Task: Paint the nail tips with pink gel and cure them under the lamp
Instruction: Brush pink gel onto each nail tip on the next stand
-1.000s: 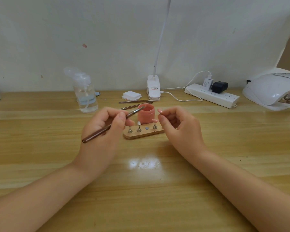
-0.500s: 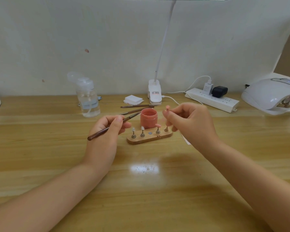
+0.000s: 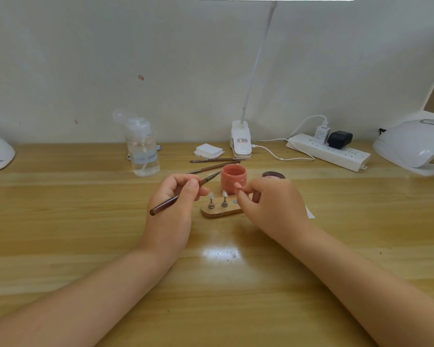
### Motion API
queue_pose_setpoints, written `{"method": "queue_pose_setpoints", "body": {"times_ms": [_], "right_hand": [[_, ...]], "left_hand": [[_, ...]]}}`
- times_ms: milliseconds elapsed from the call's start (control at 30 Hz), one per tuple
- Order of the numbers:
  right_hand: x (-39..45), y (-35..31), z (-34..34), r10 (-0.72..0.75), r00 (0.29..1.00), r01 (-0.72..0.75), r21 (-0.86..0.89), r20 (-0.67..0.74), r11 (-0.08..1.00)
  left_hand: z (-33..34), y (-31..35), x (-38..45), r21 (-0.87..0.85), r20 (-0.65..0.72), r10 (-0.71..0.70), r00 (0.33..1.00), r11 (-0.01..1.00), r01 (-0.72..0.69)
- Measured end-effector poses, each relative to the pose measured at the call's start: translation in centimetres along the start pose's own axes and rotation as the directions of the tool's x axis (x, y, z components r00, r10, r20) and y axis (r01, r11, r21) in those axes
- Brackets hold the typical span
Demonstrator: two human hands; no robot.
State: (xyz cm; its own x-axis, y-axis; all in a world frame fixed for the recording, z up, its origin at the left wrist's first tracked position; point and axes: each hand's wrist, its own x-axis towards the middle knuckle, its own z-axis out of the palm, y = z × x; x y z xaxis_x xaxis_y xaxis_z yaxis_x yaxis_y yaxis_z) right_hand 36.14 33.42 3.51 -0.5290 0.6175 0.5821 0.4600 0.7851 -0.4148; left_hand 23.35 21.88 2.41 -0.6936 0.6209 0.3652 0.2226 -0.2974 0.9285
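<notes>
The left hand (image 3: 172, 204) gripped a slim dark-brown gel brush (image 3: 183, 194) between thumb and curled fingers, the handle slanting down toward the wrist and the bristle end pointing up at the open pink gel jar (image 3: 233, 180) that stood between the two hands, just beyond the fingertips. The right hand (image 3: 271, 209) had its fingers curled with thumb and forefinger pinched together near the jar's base; a small pink nail tip (image 3: 238, 185) showed at the pinch, though how it was held was too small to tell. Between and just below both hands lay an oval light-wood nail stand (image 3: 219, 212), its right end hidden under the right hand, with two clear unpainted nail tips (image 3: 211, 195) upright on metal pegs at its left end. Just beyond the left hand lay two more brown-handled brushes (image 3: 214, 160), a stack of white wipes (image 3: 208, 150) and a clear plastic pump bottle (image 3: 142, 146). Beyond the right hand lay a dark round lid (image 3: 273, 175), and farther off a white clip-on desk lamp (image 3: 241, 140) and a white power strip (image 3: 328, 152). Far to the right of the right hand sat a white domed curing lamp (image 3: 411, 145) on the wooden tabletop (image 3: 85, 234).
</notes>
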Motion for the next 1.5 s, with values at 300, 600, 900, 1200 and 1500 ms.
{"method": "queue_pose_setpoints", "body": {"times_ms": [300,600,900,1200,1500], "right_hand": [[-0.3,0.3,1.2,-0.005,0.997,0.018,-0.157,0.081,0.987],[-0.4,0.5,1.2,0.044,0.988,-0.006,-0.251,0.147,0.968],[-0.4,0.3,1.2,0.048,0.985,-0.002,-0.265,0.167,0.964],[-0.5,0.5,1.0,0.103,0.98,-0.039,-0.343,0.171,0.939],[-0.5,0.2,1.0,0.12,0.977,-0.055,-0.336,0.177,0.94]], "left_hand": [[0.1,0.2,-0.1,-0.007,0.002,-0.004,1.0,1.0,0.004],[0.0,0.1,0.0,-0.024,0.017,-0.042,0.999,0.999,0.043],[0.2,0.3,0.6,-0.219,0.057,-0.222,0.973,0.948,0.229],[0.2,0.7,0.3,-0.253,0.112,-0.179,0.977,0.946,0.202],[0.3,0.9,0.2,-0.267,0.124,-0.167,0.978,0.944,0.195]]}}
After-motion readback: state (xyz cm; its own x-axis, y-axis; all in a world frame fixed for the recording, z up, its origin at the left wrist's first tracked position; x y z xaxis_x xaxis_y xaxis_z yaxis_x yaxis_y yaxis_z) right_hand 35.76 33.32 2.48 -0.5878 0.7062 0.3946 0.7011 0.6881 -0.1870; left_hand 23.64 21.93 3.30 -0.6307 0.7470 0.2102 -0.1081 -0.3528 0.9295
